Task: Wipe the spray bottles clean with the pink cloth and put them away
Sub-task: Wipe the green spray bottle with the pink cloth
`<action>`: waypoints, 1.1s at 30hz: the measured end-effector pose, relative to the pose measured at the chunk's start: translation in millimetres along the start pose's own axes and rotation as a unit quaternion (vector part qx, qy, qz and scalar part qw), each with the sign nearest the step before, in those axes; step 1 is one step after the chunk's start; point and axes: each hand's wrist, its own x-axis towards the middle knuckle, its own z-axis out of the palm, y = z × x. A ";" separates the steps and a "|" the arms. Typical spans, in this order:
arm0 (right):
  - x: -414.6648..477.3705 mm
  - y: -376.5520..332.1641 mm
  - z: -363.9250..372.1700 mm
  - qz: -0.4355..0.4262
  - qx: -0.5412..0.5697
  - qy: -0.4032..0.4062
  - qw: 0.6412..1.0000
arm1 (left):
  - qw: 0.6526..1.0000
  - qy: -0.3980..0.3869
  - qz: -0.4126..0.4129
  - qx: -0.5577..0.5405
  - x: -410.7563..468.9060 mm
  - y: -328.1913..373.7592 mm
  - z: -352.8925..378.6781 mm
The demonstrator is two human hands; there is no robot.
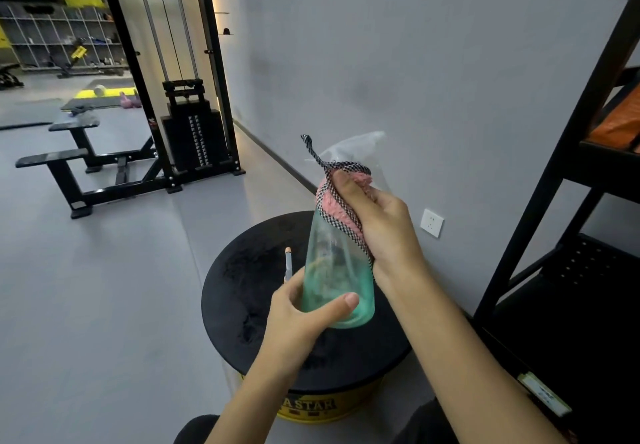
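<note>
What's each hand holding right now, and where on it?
Left hand grips the spray bottle near its base; right hand holds the pink cloth around its neck.

Upright green spray bottle (337, 280), pink cloth (341, 201) around neck

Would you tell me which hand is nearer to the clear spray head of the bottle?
Right. The right hand presses the pink cloth around the neck just below the spray head; the left hand grips the bottle at its base.
</note>
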 end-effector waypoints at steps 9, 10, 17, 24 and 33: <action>-5.7 15.5 -6.8 -0.016 0.022 0.026 0.999 | 0.999 0.011 -0.032 -0.039 -1.4 1.2 -7.2; -6.1 17.8 -9.8 -0.002 0.053 0.031 0.998 | 0.998 0.013 -0.039 -0.046 -1.9 0.4 -7.7; -12.5 19.0 -41.5 0.033 0.051 0.009 0.998 | 0.994 0.011 -0.071 -0.083 -3.4 -4.6 -6.7; -19.6 -25.2 -82.7 0.048 -0.047 -0.005 0.998 | 0.992 -0.009 -0.066 -0.104 1.7 -1.4 -12.3; 18.3 -79.2 -59.5 -0.159 -0.091 0.034 0.983 | 0.994 -0.029 -0.061 -0.090 -1.1 -5.3 -14.2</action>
